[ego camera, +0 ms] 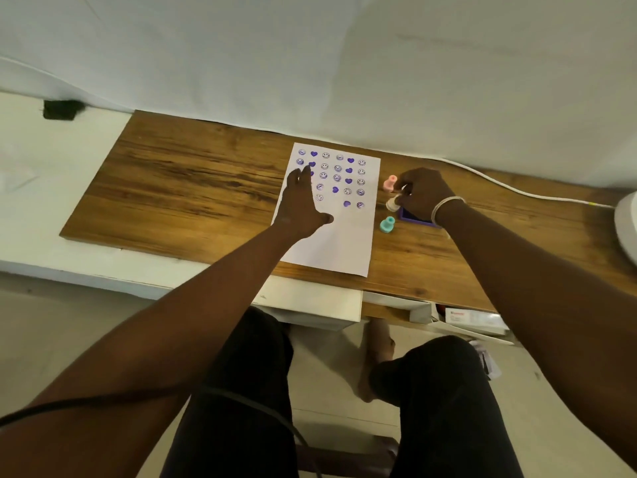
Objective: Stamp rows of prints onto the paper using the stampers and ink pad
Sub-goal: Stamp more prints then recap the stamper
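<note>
A white sheet of paper (341,243) lies on the wooden desk, its upper half covered with rows of purple smiley and heart prints. My left hand (301,201) rests flat on the sheet's left side, fingers spread. My right hand (422,194) is closed around a pale cream stamper (392,203), tilted beside the purple ink pad (415,217), which my wrist partly hides. A pink stamper (390,183) stands just beyond my fingers. A teal stamper (387,225) stands on the desk between the paper and the pad.
The wooden desk (179,188) butts against a white wall. A white cable (510,189) runs along the desk's back right. A white rounded object (627,222) sits at the right edge. An open drawer (472,322) with papers lies below the desk front.
</note>
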`<move>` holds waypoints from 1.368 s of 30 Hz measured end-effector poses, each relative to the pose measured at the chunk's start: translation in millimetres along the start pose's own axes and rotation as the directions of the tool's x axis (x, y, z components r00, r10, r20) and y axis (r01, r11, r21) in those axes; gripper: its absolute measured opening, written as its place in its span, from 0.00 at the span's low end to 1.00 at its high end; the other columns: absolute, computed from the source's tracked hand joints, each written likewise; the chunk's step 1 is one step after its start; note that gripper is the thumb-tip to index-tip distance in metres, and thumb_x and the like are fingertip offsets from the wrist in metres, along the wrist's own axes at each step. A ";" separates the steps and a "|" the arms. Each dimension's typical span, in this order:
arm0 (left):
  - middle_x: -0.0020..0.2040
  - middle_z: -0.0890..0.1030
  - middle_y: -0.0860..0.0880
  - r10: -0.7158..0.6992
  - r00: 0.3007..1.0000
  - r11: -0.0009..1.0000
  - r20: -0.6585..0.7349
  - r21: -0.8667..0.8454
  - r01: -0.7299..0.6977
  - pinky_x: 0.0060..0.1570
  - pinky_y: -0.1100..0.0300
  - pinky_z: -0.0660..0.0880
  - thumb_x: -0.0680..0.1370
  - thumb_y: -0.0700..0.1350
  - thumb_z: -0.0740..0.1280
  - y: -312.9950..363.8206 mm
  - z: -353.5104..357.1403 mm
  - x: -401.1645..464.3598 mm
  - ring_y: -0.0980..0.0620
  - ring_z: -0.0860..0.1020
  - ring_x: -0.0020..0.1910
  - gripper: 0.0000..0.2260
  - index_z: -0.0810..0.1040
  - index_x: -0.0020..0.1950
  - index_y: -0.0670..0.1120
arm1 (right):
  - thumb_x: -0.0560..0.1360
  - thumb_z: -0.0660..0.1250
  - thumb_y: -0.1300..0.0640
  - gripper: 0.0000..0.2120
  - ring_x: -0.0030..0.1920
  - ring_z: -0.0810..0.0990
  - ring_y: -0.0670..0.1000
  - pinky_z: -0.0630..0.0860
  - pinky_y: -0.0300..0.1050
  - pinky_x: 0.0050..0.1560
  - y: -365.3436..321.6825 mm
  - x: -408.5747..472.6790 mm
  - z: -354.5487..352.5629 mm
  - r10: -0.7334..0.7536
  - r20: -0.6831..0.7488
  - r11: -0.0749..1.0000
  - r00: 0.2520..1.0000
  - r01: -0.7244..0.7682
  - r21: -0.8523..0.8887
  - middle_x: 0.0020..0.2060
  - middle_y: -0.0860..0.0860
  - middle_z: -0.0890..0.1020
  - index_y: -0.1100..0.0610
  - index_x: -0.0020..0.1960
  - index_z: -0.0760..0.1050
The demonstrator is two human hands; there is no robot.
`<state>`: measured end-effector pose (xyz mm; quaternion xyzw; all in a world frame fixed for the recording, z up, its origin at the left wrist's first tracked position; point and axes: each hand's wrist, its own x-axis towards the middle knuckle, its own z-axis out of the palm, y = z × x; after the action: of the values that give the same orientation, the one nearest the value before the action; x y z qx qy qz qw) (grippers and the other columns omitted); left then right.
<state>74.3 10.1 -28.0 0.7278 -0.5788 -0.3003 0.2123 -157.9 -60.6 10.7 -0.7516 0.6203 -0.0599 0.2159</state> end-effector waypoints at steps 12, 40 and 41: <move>0.77 0.59 0.44 -0.022 1.000 0.999 -0.003 -0.044 0.022 0.71 0.52 0.65 0.64 0.47 0.82 -17.7 2.7 -3.8 0.45 0.62 0.75 0.52 0.53 0.78 0.44 | 0.70 0.75 0.62 0.11 0.53 0.82 0.57 0.76 0.44 0.56 -10.3 12.8 25.8 0.025 0.009 0.997 1.000 -0.024 -0.069 0.54 0.58 0.83 0.63 0.52 0.81; 0.81 0.39 0.46 0.191 0.979 0.925 0.071 0.320 -0.203 0.74 0.34 0.41 0.76 0.68 0.58 -6.4 26.5 18.6 0.44 0.37 0.80 0.44 0.42 0.81 0.47 | 0.73 0.72 0.62 0.12 0.52 0.81 0.56 0.75 0.42 0.50 -2.5 56.7 10.5 -0.053 0.080 0.986 0.995 0.065 -0.152 0.54 0.57 0.84 0.61 0.56 0.82; 0.81 0.41 0.46 0.183 0.981 0.941 0.057 0.279 -0.192 0.75 0.36 0.41 0.77 0.67 0.59 -3.6 24.2 19.3 0.44 0.38 0.80 0.43 0.44 0.81 0.46 | 0.72 0.72 0.62 0.11 0.52 0.82 0.55 0.76 0.43 0.52 -3.7 59.3 6.4 -0.057 0.049 0.990 0.997 0.063 -0.126 0.53 0.57 0.85 0.61 0.55 0.83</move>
<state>63.2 -6.8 -51.7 0.6877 -0.6856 -0.2038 0.1248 -139.1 -115.4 -4.2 -0.7833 0.5950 -0.0097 0.1797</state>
